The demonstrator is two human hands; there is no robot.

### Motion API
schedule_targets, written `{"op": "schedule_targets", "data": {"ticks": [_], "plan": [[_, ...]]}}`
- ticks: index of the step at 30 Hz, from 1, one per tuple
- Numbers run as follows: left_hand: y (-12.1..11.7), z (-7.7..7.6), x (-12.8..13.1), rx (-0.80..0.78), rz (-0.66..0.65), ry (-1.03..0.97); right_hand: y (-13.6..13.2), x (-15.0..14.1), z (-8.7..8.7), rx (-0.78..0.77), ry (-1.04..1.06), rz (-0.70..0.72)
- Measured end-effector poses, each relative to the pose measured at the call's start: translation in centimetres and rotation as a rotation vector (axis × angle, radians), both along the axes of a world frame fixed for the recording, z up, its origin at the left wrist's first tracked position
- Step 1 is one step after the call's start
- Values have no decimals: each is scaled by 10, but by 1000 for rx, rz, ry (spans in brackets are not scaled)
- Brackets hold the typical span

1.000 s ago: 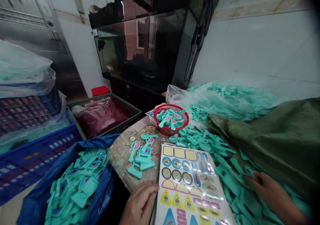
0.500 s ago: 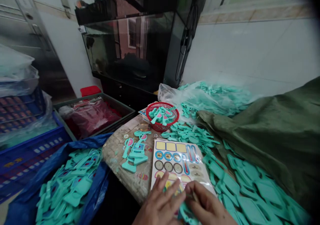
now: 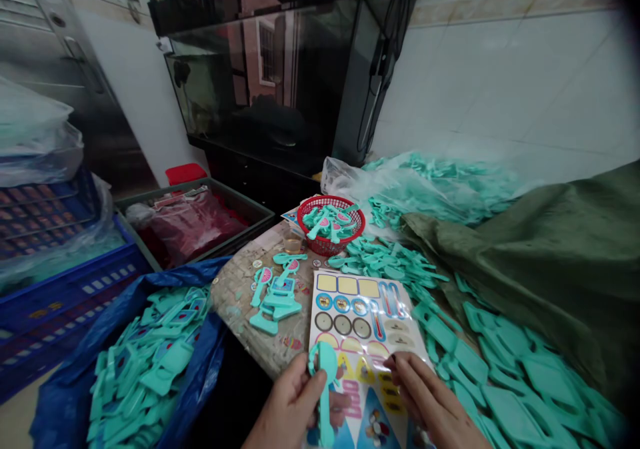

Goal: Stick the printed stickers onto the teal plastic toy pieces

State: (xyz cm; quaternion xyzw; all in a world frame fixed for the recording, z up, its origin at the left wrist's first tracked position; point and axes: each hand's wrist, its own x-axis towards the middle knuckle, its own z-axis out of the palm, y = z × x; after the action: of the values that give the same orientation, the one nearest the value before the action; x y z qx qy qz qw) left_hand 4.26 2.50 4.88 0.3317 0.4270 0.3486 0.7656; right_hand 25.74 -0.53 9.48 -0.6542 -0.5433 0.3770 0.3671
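My left hand [image 3: 295, 396] is closed around a teal plastic toy piece [image 3: 326, 376] with a rounded head and a long narrow handle, held upright over the sticker sheet [image 3: 345, 288]. Yellow squares, blue rings, grey dials, thermometers and blue triangles are printed on the sheet. To the right, my right hand [image 3: 423, 389] hovers at the sheet's lower right, its thumb and index fingertips pinched together; what they hold, if anything, is too small to make out. Several teal pieces [image 3: 280, 296], some with pink watermelon-like stickers, lie left of the sheet.
A red basket [image 3: 333, 243] of teal pieces stands behind the sheet, beside a small clear cup [image 3: 293, 242]. Loose teal pieces [image 3: 505, 376] and a green cloth [image 3: 540, 229] cover the right side. At lower left is a blue bag [image 3: 207, 369] of teal parts.
My hands were close together over the sheet's lower part; now they are apart. My left hand has lifted the toy piece into clear sight. The view has shifted slightly.
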Motion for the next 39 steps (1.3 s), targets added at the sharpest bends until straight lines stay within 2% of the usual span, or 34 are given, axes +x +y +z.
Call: {"op": "schedule_targets", "data": {"ticks": [4, 8, 11, 17, 20, 25, 30, 34, 39], "plan": [[4, 1, -1, -84, 94, -116, 19, -2, -13, -56, -52, -22], [6, 2, -3, -99, 83, -164, 39, -2, -21, 29, -169, -32], [8, 4, -2, -102, 87, -196, 50, -1, -21, 65, -170, -6], [10, 8, 2, -118, 179, -172, 61, 2, -26, 60, -241, -12], [11, 5, 4, -107, 158, -151, 62, 9, -29, 50, -270, -30], [15, 3, 1, -124, 130, -125, 57, 30, -28, 27, -350, -43], [17, 11, -3, -126, 157, -118, 38, 51, -26, -10, -411, -129], [15, 16, -6, -143, 182, -88, 19, 57, -27, -36, -408, -135], [12, 13, -10, -101, 211, -59, -4, 58, -36, -108, -426, -179]]}}
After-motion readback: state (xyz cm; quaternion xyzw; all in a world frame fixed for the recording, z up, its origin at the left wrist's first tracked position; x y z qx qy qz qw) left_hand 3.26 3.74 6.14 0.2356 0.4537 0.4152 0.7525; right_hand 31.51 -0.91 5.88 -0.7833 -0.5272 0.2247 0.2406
